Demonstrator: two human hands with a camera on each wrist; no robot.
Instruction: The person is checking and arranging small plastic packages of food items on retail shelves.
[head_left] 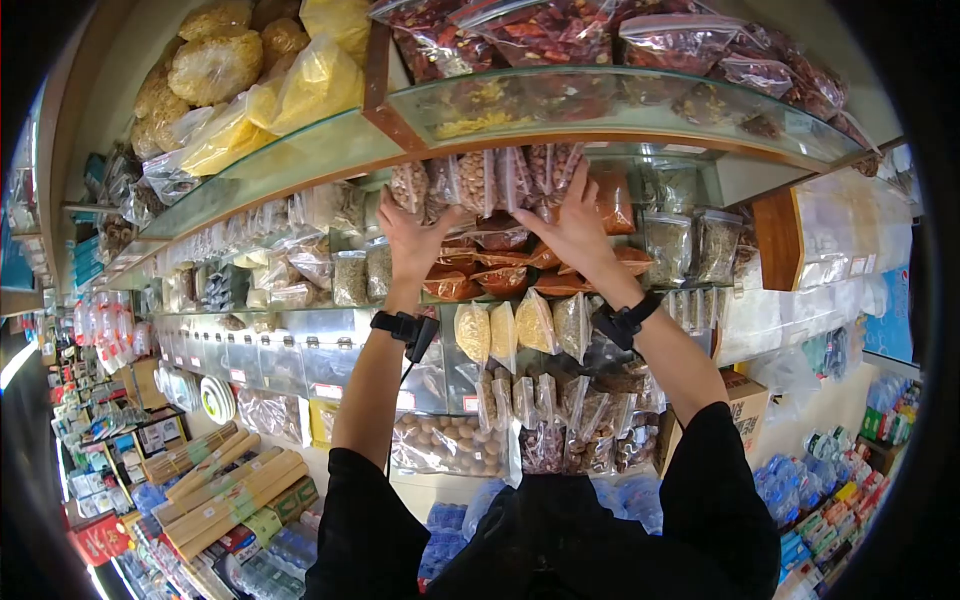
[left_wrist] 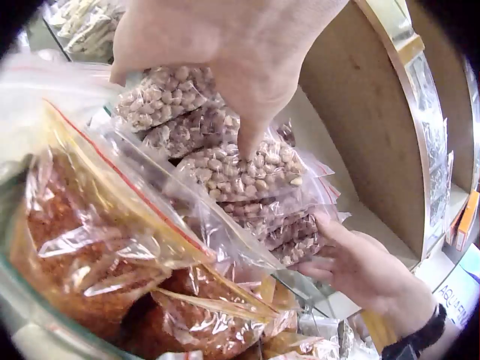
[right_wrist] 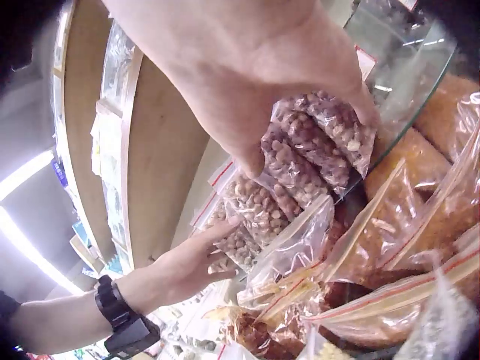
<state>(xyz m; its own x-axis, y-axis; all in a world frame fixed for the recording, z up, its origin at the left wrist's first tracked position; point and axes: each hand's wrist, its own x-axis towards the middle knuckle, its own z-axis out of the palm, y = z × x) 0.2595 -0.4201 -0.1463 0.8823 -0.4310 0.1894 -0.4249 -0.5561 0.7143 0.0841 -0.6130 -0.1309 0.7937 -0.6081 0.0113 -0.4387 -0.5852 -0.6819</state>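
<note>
A row of clear zip bags of small brown nuts or beans stands on a shelf below the glass ledge in the head view. The left hand spans the row's left end, thumb on the bags. At the right end the right hand has its thumb against the front and its fingers round the side. In the left wrist view the left hand reaches over the bags, with the right hand opposite. The right wrist view shows the right hand curved round the darker bags.
Bags of red-orange powder lie just below the hands. Above runs a glass-edged shelf with bags of dried red chillies. Yellow packets sit lower. A wooden panel stands at the right, bundled sticks at the lower left.
</note>
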